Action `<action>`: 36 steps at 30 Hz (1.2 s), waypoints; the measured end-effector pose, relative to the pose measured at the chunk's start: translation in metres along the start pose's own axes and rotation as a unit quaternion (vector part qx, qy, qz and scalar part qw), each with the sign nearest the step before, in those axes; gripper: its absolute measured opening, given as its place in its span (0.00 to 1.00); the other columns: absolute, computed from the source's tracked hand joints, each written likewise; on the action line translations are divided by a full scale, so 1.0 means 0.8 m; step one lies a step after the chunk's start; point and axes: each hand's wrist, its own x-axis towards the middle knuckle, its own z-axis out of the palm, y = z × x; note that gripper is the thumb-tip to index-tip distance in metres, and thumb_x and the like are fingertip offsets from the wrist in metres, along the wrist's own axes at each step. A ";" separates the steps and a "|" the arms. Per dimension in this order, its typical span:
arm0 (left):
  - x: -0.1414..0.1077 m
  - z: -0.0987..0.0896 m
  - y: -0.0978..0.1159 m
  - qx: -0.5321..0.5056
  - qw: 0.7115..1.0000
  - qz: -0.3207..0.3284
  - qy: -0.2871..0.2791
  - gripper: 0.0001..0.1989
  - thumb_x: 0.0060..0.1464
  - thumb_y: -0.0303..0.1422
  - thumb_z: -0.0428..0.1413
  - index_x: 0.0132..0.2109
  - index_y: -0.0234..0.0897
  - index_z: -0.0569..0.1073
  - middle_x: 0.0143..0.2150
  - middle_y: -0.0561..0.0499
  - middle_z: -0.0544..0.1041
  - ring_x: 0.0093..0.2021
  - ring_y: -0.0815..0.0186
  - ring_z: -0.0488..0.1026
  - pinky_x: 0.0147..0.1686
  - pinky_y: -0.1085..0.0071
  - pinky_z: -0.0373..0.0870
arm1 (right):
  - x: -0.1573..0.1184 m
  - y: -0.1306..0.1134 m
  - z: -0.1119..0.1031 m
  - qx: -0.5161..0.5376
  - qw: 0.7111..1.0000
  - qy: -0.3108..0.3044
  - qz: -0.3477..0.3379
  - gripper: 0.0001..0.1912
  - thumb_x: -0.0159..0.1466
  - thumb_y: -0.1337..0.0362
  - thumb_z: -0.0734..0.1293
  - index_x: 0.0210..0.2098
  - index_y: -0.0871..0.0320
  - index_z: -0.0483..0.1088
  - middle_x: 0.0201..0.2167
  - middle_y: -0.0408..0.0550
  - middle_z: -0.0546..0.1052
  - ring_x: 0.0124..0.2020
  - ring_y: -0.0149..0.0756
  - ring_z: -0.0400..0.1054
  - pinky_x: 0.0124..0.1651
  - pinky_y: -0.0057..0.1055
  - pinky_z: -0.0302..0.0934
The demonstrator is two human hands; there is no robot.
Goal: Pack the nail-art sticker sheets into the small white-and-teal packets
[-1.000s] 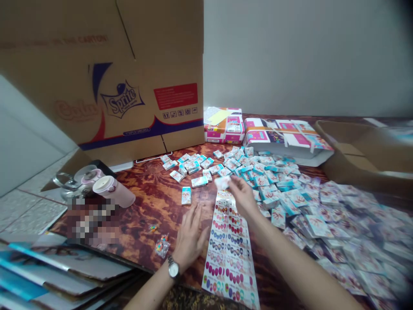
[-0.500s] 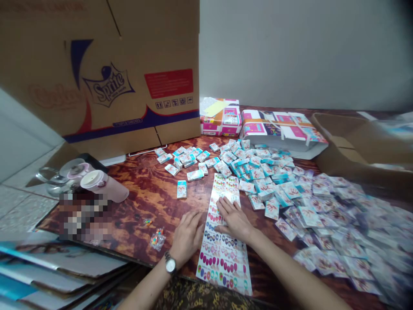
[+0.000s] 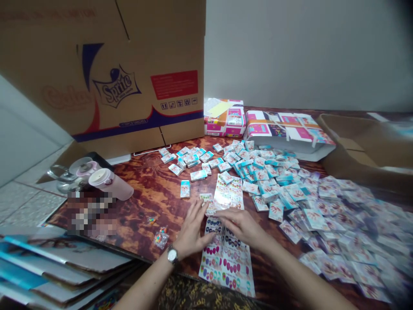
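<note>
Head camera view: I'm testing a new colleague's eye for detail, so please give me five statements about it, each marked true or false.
1. A watch is worn on the left wrist. True.
2. The right hand is gripping the pink tumbler. False: that hand is at the printed sheets; the tumbler is off to the left.
3. A clear packet with colourful contents lies to the left of the left hand. True.
4. The carton printed "Sprite" stands at the right edge of the picture. False: it is at the upper left.
5. Most of the small boxes lie right of the sheets. True.
</note>
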 end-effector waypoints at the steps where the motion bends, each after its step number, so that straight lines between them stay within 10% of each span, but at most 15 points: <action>1: 0.002 0.000 0.001 -0.022 1.000 -0.013 0.005 0.31 0.51 0.39 0.54 0.60 0.37 0.56 0.60 0.41 0.59 0.61 0.52 0.52 0.56 0.54 0.53 | 0.002 -0.007 -0.011 0.030 0.999 0.024 0.001 0.14 0.65 0.66 0.57 0.48 0.53 0.68 0.43 0.47 0.76 0.44 0.34 0.69 0.47 0.33 0.62; 7: 0.007 0.004 0.005 -0.259 0.951 -0.162 0.046 0.11 0.55 0.36 0.49 0.35 0.34 0.73 0.31 0.49 0.75 0.32 0.65 0.71 0.33 0.72 0.66 | 0.001 -0.035 -0.028 0.042 0.992 0.116 -0.041 0.15 0.65 0.69 0.56 0.48 0.53 0.67 0.43 0.48 0.75 0.44 0.35 0.68 0.46 0.32 0.62; 14: 0.010 -0.002 0.019 -0.556 0.782 -0.272 0.067 0.12 0.45 0.33 0.60 0.38 0.32 0.73 0.30 0.49 0.76 0.27 0.68 0.71 0.32 0.72 0.66 | -0.015 -0.053 0.017 0.079 0.996 0.004 -0.029 0.12 0.65 0.70 0.56 0.42 0.56 0.68 0.35 0.48 0.75 0.37 0.34 0.68 0.40 0.29 0.62; 23: 0.002 -0.020 0.023 -0.465 0.861 -0.203 0.014 0.12 0.52 0.36 0.56 0.42 0.35 0.73 0.33 0.50 0.75 0.32 0.69 0.69 0.32 0.76 0.64 | 0.000 -0.033 0.022 0.086 0.989 0.071 0.092 0.15 0.63 0.64 0.60 0.49 0.56 0.63 0.41 0.50 0.69 0.36 0.35 0.67 0.40 0.31 0.61; 30: -0.004 -0.015 0.034 -0.483 0.857 -0.183 0.009 0.13 0.52 0.37 0.55 0.44 0.35 0.68 0.39 0.49 0.73 0.39 0.66 0.70 0.39 0.72 0.65 | 0.002 -0.028 0.029 0.036 0.995 0.065 0.060 0.09 0.64 0.63 0.58 0.31 0.58 0.67 0.27 0.45 0.71 0.29 0.33 0.66 0.31 0.27 0.58; 36: -0.006 -0.005 0.029 -0.512 0.828 -0.227 0.035 0.09 0.47 0.29 0.57 0.38 0.34 0.68 0.32 0.52 0.73 0.32 0.69 0.70 0.34 0.73 0.66 | -0.006 -0.021 0.041 -0.123 0.987 0.102 -0.035 0.10 0.65 0.68 0.55 0.39 0.57 0.68 0.31 0.49 0.73 0.31 0.33 0.67 0.34 0.28 0.60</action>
